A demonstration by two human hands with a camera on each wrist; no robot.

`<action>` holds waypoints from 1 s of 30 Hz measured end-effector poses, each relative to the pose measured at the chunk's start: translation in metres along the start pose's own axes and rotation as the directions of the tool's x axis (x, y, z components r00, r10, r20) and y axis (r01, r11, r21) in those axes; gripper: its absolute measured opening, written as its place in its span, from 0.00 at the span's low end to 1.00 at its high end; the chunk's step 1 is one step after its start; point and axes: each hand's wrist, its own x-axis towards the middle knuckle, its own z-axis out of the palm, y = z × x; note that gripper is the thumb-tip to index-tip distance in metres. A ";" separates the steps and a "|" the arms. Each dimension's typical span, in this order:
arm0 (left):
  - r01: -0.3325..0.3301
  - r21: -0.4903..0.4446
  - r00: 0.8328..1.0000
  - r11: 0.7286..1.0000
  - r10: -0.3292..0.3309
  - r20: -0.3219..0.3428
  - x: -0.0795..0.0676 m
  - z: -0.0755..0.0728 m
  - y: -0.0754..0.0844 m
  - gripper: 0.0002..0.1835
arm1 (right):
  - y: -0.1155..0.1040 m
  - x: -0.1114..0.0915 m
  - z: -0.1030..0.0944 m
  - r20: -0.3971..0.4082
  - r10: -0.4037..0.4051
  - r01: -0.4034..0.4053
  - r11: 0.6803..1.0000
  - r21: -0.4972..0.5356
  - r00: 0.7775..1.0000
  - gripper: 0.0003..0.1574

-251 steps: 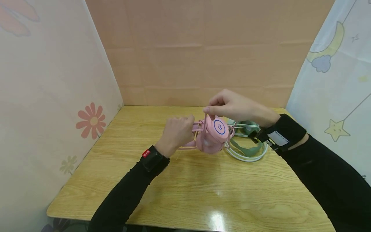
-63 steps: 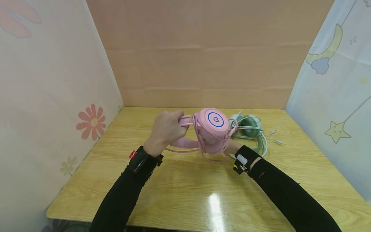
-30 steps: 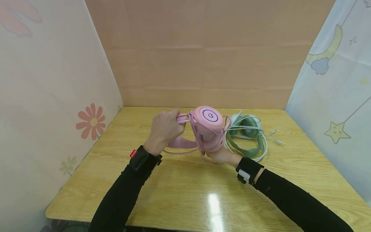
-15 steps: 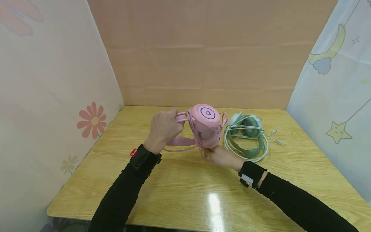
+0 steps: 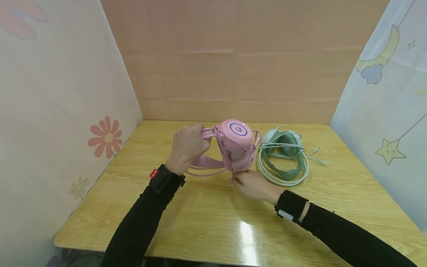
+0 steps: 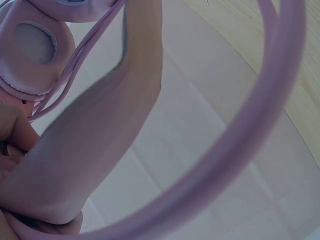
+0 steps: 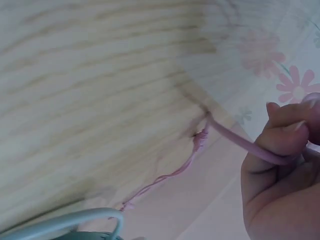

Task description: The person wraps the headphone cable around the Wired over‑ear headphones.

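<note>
Pink headphones [image 5: 237, 139] are held up over the table, one round earcup with a blue ring facing up. Their pink cable [image 6: 230, 155] is wound around the earcups and loops out under the left hand. My left hand [image 5: 188, 146] grips the headband [image 6: 95, 135] and cable strands at the left. Just below the earcups, my right hand [image 5: 255, 185] pinches the cable. In the right wrist view, a thinner twisted end of the cable [image 7: 167, 175] hangs past the curled fingers [image 7: 282, 140].
Green headphones [image 5: 289, 174] lie on the wooden table [image 5: 207, 222] at the right, their pale cable [image 5: 267, 174] coiled around them and its plug ends pointing right. A tan backdrop [image 5: 233, 74] stands behind; patterned panels stand on both sides.
Over the last two seconds the pink headphones shift slightly left. My right hand comes out from behind the earcups to below them. Earlier it held the cable above them.
</note>
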 end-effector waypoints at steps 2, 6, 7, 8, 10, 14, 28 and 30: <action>-0.001 0.006 1.000 1.000 0.001 -0.001 0.001 0.000 0.000 0.11 | -0.003 -0.001 -0.001 -0.002 -0.024 0.024 0.999 -0.044 1.000 0.19; 0.008 0.016 1.000 1.000 -0.008 -0.005 0.001 -0.001 -0.001 0.10 | -0.004 -0.004 -0.001 -0.029 -0.084 0.081 0.993 -0.082 0.996 0.23; 0.013 0.018 1.000 1.000 -0.012 -0.007 0.002 -0.001 -0.001 0.10 | -0.004 -0.005 -0.001 -0.038 -0.104 0.100 0.991 -0.083 0.994 0.23; 0.017 0.019 1.000 1.000 -0.017 -0.011 0.002 -0.001 -0.001 0.10 | -0.005 -0.006 -0.001 -0.045 -0.122 0.118 0.990 -0.075 0.992 0.24; 0.018 0.021 1.000 1.000 -0.017 -0.019 0.002 -0.001 -0.002 0.11 | -0.006 -0.008 -0.001 -0.056 -0.161 0.158 0.986 -0.060 0.985 0.25; 0.001 0.046 0.999 0.999 0.001 -0.034 0.004 0.000 0.000 0.11 | -0.013 -0.009 -0.001 -0.049 -0.232 0.229 0.972 -0.057 0.972 0.25; -0.065 0.131 0.996 0.989 0.072 -0.048 0.001 0.007 0.005 0.14 | -0.036 0.005 -0.012 -0.060 -0.214 0.220 0.964 0.146 0.975 0.23; -0.074 0.152 0.996 0.986 0.081 -0.044 0.001 0.008 0.006 0.14 | -0.039 0.005 -0.016 -0.055 -0.218 0.224 0.954 0.199 0.974 0.24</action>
